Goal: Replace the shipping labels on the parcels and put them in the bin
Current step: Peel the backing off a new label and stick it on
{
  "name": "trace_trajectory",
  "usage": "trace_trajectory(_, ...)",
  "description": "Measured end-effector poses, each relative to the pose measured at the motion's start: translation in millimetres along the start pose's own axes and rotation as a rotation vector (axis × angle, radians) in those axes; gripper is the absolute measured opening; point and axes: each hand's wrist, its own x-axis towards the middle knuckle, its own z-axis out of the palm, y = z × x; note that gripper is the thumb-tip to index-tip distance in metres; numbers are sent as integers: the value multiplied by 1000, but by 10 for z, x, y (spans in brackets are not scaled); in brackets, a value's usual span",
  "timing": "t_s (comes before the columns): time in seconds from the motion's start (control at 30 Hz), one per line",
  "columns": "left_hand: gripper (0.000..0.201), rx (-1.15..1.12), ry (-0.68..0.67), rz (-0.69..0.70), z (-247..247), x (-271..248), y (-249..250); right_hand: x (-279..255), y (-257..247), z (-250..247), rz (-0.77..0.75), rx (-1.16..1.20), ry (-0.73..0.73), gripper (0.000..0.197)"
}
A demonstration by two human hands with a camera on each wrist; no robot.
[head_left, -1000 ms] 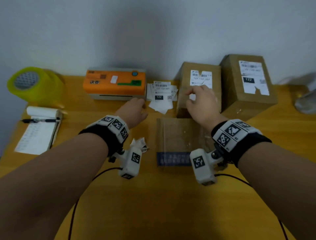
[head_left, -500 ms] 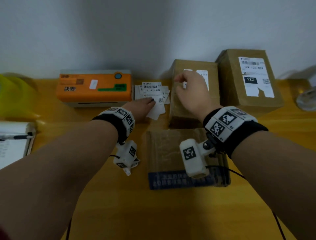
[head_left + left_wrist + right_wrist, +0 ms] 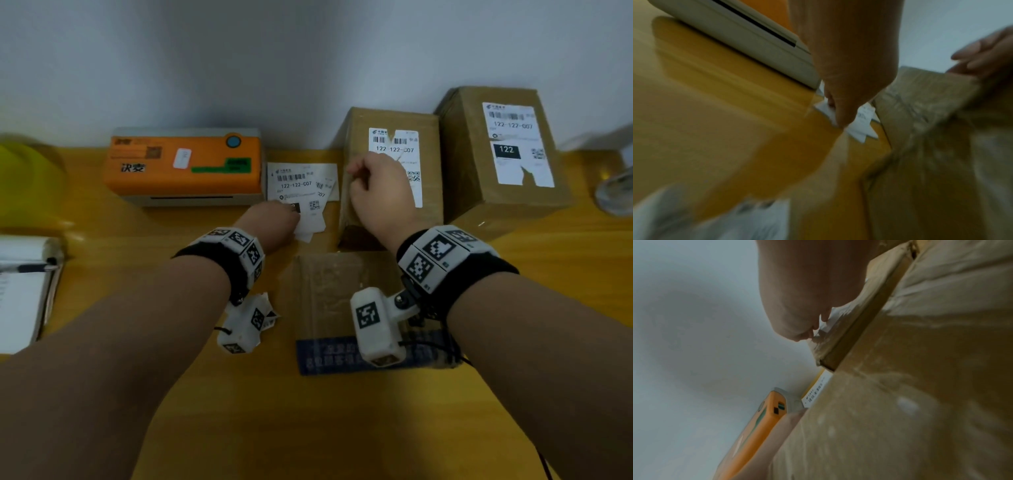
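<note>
Two brown parcels stand at the back: the middle box carries a torn old label, and the taller box to its right carries a label of its own. A flat parcel lies in front. Between the printer and the middle box lies a pile of new labels. My left hand rests on that pile and pinches a label. My right hand is on top of the middle box, fingers curled and pinching the old label's left edge.
An orange label printer sits at the back left, with a yellow tape roll and a notebook with a pen further left. Crumpled label scraps lie under my left wrist. A clear object is at the far right.
My left hand has moved right from beside the printer onto the label pile. My right hand has slid up the middle box's top to the label's left edge.
</note>
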Motion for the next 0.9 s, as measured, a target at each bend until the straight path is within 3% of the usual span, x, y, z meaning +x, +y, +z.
trace_trajectory(0.2,21,101,121,5,120,-118,52,-172,1,-55,-32,-23,-26,21)
trace_trajectory(0.33,25,144,108,-25,47,-80,39,-208,22,-76,-28,-30,-25,21)
trace_trajectory(0.47,26,-144,85,-136,-68,-28,42,-264,27,-99,-25,26,-19,21)
trace_trajectory(0.57,26,-448,198,-206,-107,-82,1,-293,10,-156,-21,26,-35,21)
trace_trajectory(0.73,44,-601,299,-214,-231,-164,-70,-287,-61,-259,12,8,-43,21)
trace_trajectory(0.9,26,-843,486,-361,-443,-187,-105,-309,-153,-331,63,77,-57,22)
